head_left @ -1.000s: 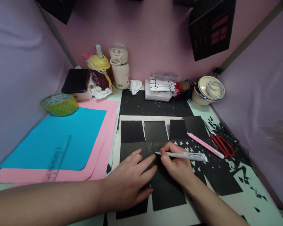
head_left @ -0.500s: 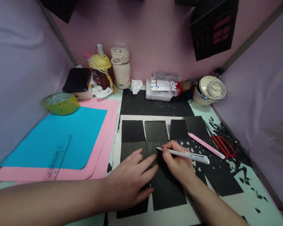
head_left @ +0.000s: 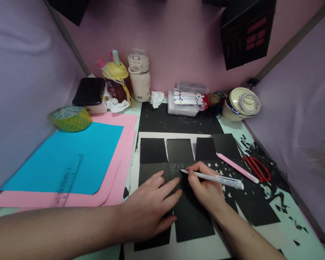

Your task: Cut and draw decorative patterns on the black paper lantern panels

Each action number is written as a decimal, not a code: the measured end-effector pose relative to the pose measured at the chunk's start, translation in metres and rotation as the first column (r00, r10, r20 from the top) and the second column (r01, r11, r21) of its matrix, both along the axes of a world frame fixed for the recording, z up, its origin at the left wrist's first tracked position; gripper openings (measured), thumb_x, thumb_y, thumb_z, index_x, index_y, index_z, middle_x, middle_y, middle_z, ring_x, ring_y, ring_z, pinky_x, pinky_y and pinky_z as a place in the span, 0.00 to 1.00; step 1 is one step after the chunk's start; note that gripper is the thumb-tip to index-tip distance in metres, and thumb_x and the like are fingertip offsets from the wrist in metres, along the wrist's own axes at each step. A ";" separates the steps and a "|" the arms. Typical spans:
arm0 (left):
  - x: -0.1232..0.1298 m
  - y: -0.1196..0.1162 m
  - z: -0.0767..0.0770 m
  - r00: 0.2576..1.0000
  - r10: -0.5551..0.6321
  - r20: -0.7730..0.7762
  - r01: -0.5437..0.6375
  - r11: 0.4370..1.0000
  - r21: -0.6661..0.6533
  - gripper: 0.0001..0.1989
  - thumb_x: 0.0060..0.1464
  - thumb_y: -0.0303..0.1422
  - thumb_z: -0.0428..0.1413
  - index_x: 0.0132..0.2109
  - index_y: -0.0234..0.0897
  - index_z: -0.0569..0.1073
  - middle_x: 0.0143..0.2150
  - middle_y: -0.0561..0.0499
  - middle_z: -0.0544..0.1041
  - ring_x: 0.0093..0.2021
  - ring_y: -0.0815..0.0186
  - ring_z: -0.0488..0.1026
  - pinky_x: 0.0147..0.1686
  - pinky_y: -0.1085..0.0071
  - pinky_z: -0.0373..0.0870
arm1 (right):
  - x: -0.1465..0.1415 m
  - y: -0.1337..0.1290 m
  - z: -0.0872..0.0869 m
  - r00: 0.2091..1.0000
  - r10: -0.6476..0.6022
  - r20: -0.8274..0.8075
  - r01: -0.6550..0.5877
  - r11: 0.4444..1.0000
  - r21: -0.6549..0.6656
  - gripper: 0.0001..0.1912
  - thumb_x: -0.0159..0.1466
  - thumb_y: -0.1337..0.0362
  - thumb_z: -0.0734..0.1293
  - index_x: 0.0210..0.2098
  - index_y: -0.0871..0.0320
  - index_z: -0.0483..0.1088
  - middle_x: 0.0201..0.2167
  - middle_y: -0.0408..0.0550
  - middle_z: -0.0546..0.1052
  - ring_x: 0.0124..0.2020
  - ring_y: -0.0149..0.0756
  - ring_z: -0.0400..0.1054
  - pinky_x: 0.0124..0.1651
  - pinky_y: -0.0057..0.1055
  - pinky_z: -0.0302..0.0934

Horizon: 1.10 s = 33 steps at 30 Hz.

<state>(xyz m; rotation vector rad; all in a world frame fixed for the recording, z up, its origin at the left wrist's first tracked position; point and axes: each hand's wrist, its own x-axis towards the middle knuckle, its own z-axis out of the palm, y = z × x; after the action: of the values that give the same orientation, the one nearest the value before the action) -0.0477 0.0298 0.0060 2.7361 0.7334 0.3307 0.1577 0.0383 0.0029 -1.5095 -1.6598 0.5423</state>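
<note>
Black cardstock (head_left: 193, 215) with flaps along its top and bottom lies on a white board (head_left: 131, 173). Its right panel has cut-out stars and triangles; small outlined triangles are drawn on the middle panel. Fingers spread, my left hand (head_left: 154, 206) lies flat on the card and presses it. My right hand (head_left: 206, 186) is closed round a white pen (head_left: 213, 177), its tip on the card near the drawn outlines. A pink craft knife (head_left: 237, 168) rests on the card to the right, beside red-handled scissors (head_left: 257, 169).
Blue paper (head_left: 70, 159) and pink sheets (head_left: 116, 162) lie left, under a clear ruler (head_left: 67, 180) and a tape roll (head_left: 70, 118). Bottles (head_left: 139, 81), a marker box (head_left: 186, 103) and a lidded tub (head_left: 239, 104) stand behind. Black scraps (head_left: 284, 206) litter the right. A black paper house (head_left: 247, 34) hangs above.
The pen and my right hand have shifted very slightly to the right. My left hand stays put on the card.
</note>
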 end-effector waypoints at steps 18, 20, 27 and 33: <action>0.001 0.000 -0.001 1.000 0.003 -0.001 -0.003 1.000 -0.008 0.25 0.58 0.41 0.55 0.60 0.35 0.65 0.64 0.40 0.63 0.56 0.50 0.65 0.61 0.47 0.56 | 0.001 -0.003 -0.002 0.997 0.074 -0.011 -0.074 0.997 -0.007 0.08 0.58 0.68 0.62 0.23 0.57 0.68 0.17 0.39 0.71 0.19 0.29 0.64 0.23 0.25 0.56; 0.001 0.000 -0.001 1.000 0.002 -0.004 -0.002 1.000 -0.008 0.25 0.58 0.40 0.55 0.60 0.35 0.65 0.64 0.40 0.63 0.56 0.50 0.65 0.61 0.47 0.56 | 0.000 -0.002 -0.002 0.997 0.077 -0.013 -0.077 0.997 -0.006 0.08 0.58 0.68 0.62 0.23 0.57 0.68 0.18 0.39 0.71 0.19 0.29 0.64 0.23 0.25 0.56; 0.001 0.001 0.000 1.000 0.001 -0.011 -0.001 1.000 -0.012 0.25 0.59 0.41 0.54 0.60 0.35 0.65 0.64 0.40 0.62 0.56 0.49 0.65 0.61 0.47 0.56 | 0.000 -0.001 -0.002 0.997 0.083 -0.003 -0.083 0.996 -0.014 0.09 0.59 0.68 0.62 0.23 0.57 0.68 0.17 0.39 0.70 0.19 0.29 0.63 0.23 0.25 0.55; 0.000 0.000 -0.001 0.999 -0.010 -0.032 0.010 1.000 -0.016 0.25 0.60 0.41 0.52 0.61 0.34 0.64 0.64 0.40 0.62 0.56 0.48 0.65 0.61 0.46 0.56 | 0.000 -0.001 -0.002 1.000 0.023 0.007 -0.023 1.000 -0.007 0.09 0.59 0.68 0.62 0.22 0.57 0.66 0.18 0.39 0.70 0.20 0.29 0.63 0.24 0.25 0.56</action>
<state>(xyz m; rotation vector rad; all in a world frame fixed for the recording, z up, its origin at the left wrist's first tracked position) -0.0478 0.0299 0.0048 2.7348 0.7277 0.2778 0.1580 0.0377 0.0007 -1.5007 -1.6840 0.5555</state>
